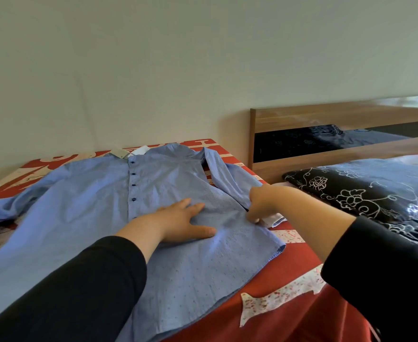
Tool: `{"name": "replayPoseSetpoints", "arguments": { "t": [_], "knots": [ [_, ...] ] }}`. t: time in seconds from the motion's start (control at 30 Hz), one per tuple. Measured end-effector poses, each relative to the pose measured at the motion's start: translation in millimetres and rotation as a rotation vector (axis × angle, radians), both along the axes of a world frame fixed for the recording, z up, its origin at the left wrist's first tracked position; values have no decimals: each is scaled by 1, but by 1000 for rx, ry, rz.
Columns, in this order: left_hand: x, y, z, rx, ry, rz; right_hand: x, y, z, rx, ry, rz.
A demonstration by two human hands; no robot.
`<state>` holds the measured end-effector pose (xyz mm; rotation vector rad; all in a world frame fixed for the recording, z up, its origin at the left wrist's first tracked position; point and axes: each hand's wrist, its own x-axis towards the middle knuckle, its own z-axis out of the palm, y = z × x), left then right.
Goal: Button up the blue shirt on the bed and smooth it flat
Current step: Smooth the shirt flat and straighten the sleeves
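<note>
Blue shirt (84,206) under flat left fingers (193,208), cuff (273,219) in right fingers (253,217)

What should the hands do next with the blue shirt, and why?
Probably the right hand should draw the cuff it pinches outward, so the sleeve lies straight. The left hand already presses flat on the blue shirt, and the four buttons in view look done up, but that sleeve lies bent beside the body, on the red bedspread.

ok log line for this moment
left hand flat on blue shirt | right hand pinching sleeve cuff | stage: smoothing
</note>
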<state>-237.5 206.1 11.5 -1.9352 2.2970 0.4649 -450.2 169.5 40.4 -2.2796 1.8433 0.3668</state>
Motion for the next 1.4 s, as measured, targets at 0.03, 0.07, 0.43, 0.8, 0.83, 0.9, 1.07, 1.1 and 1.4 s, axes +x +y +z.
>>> {"name": "replayPoseSetpoints", "arguments": {
  "t": [0.03,0.07,0.43,0.8,0.83,0.9,1.07,1.1,1.4],
  "knots": [
    [-3,0,0,16,16,-15,0,1,1,12,33,14],
    [-5,0,0,28,26,-33,0,-1,0,5,45,23],
    [-9,3,3,81,-6,-48,-15,-27,5,-362,-91,-198],
    [-11,-2,0,65,4,-54,-40,-29,34,-415,-246,-279],
    [-11,-2,-1,63,2,-55,-42,-30,33,-413,-288,-303],
    [-11,-2,-1,58,2,-51,-44,-22,29,-425,-336,-410],
    [-10,-2,-3,48,32,-47,-55,-18,6,-386,-297,-362],
    [-9,-2,-3,47,31,-47,-55,-17,6,-368,-275,-346],
    [-11,-3,-3,47,27,-29,-52,-23,7,-678,-396,-342]
  ]
}}
